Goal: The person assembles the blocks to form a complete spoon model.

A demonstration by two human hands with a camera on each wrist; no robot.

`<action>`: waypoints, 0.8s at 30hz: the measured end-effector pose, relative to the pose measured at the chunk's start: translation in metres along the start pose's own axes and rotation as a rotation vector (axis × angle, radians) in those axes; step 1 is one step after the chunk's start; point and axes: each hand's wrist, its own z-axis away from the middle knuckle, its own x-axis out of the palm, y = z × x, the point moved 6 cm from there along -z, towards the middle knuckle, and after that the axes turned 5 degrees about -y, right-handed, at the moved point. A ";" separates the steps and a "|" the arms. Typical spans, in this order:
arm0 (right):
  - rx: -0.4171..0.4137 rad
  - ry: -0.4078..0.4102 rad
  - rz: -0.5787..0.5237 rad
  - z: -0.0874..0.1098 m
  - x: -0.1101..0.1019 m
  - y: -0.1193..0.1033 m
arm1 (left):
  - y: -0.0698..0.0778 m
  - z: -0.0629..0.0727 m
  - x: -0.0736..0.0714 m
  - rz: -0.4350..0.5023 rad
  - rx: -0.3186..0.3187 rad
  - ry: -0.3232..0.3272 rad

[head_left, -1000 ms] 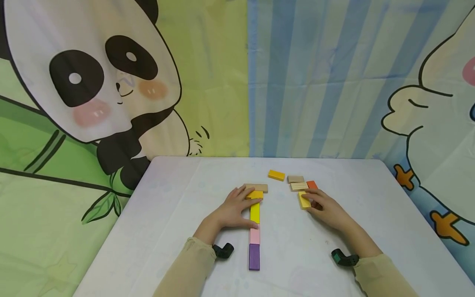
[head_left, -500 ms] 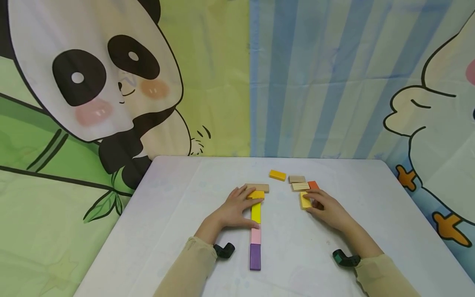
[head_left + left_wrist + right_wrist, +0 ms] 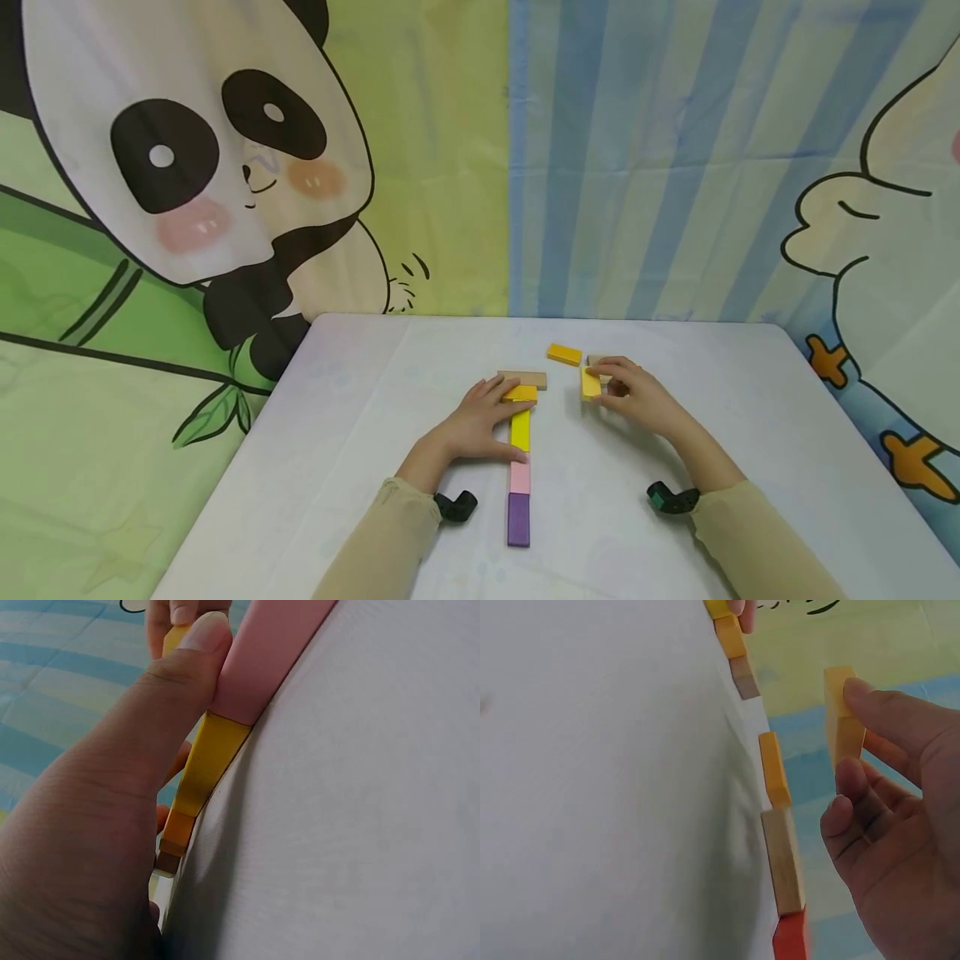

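A yellow block point(image 3: 590, 387) is pinched between the thumb and fingers of my right hand point(image 3: 641, 398). In the right wrist view that block point(image 3: 844, 716) is held up off the table. My left hand point(image 3: 474, 427) lies along a row of blocks, fingers spread. Its thumb touches the row near the joint of a pink block point(image 3: 520, 478) and a yellow one point(image 3: 520, 433). Its fingertips rest by an orange-yellow block point(image 3: 528, 392) laid crosswise. A plain wooden block point(image 3: 534, 380) lies across the far end, and a purple block point(image 3: 518, 522) forms the near end.
An orange-yellow block point(image 3: 564, 354) lies alone at the back of the white table point(image 3: 360, 400). Plain wooden blocks point(image 3: 782, 862) and a red block point(image 3: 790, 937) lie beyond my right hand, mostly hidden in the head view. A printed curtain point(image 3: 435, 167) hangs behind the table.
My right hand has lifted the yellow block from the table and moved it left and away from me, now in front of the wooden blocks. My left hand stays put.
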 end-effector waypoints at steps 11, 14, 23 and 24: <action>0.012 -0.082 -0.053 -0.078 0.016 -0.038 | 0.002 0.000 0.000 -0.002 0.004 -0.001; 0.040 -0.108 -0.045 -0.095 0.026 -0.044 | 0.003 0.001 0.000 0.001 0.013 -0.010; 0.080 -0.171 -0.051 -0.135 0.057 -0.049 | 0.001 0.000 -0.002 -0.027 0.021 0.006; 0.078 -0.179 -0.050 -0.139 0.060 -0.048 | 0.000 0.000 -0.002 -0.030 0.021 0.006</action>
